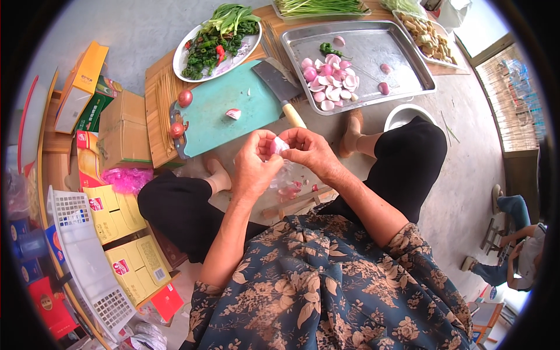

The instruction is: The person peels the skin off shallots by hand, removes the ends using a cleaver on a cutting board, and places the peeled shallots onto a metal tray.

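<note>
Between the fingertips of my left hand (258, 159) and my right hand (310, 153) is a pale pink onion piece (278, 145), gripped from both sides. Just beyond my hands lies a green cutting board (218, 105). One cut onion wedge (233, 114) rests near its middle. Two whole red onions (185, 98) sit at its left end. Across the board's right end lies a cleaver (278, 81), its wooden handle pointing toward me. A metal tray (372, 48) to the right holds a heap of separated onion layers (330, 81), a green pepper (328, 49) and a few loose onion pieces.
An oval plate (178, 65) of green and red peppers stands behind the board, beside bamboo skewers (164, 109). Farther back are trays of green stalks (321, 6) and tan chunks (426, 39). Onion skins (291, 190) lie below my hands. Boxes (127, 127) crowd the left; a seated person (520, 249) is right.
</note>
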A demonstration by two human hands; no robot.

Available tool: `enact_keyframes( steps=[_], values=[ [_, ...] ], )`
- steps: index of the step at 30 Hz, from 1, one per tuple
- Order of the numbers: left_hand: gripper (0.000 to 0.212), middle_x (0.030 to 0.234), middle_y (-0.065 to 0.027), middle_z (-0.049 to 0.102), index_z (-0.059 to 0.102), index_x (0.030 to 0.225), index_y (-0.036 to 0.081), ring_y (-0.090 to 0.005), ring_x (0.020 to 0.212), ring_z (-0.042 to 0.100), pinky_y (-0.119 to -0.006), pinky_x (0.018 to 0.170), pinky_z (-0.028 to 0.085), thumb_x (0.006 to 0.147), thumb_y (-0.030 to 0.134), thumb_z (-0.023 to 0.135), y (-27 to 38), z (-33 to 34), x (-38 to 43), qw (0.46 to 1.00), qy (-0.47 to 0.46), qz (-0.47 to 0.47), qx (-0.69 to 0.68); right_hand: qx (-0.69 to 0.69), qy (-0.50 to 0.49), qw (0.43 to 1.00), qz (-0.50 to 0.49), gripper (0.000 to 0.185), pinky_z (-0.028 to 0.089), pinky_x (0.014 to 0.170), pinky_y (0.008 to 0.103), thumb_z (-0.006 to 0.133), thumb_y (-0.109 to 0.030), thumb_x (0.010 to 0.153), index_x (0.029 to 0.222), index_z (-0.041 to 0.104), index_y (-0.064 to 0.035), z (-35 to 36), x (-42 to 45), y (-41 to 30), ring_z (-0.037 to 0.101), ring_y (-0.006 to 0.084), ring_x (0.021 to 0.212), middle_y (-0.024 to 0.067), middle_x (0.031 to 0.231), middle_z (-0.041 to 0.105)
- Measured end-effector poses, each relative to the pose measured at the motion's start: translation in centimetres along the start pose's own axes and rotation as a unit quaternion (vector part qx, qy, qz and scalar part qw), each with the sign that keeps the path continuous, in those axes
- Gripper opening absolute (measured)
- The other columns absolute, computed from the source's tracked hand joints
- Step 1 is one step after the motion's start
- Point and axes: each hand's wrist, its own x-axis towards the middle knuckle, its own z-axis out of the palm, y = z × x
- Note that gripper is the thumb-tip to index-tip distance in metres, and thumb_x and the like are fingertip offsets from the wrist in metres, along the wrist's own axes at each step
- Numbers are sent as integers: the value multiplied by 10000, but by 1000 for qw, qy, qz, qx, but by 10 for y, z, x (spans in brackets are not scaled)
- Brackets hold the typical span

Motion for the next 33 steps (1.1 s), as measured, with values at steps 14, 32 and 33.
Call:
enact_keyframes(
  steps=[14,32,33],
  values=[
    [311,975,-54,632,556,1101,-5,-106,877,619,-232,785,516,799,-46,620,5,-4,0,995,-13,-30,-93,109,-2,990,88,333,517,687,238,694,-130,841,1127,575,-9,0,0,-3,629,119,855,57,938,636],
    [346,896,-76,614,588,1008,27,-164,732,625,-294,696,528,689,-85,663,6,18,-5,958,107,151,217,-32,54,997,52,99,432,548,202,707,-89,817,875,681,-12,2,-1,6,540,37,610,-19,695,629],
    [347,892,-77,608,587,1006,30,-172,732,625,-300,691,526,687,-88,658,6,19,-5,953,109,160,232,-42,60,996,51,97,432,551,202,705,-86,816,872,680,-10,2,-1,7,540,36,614,-19,695,628]
  ],
)
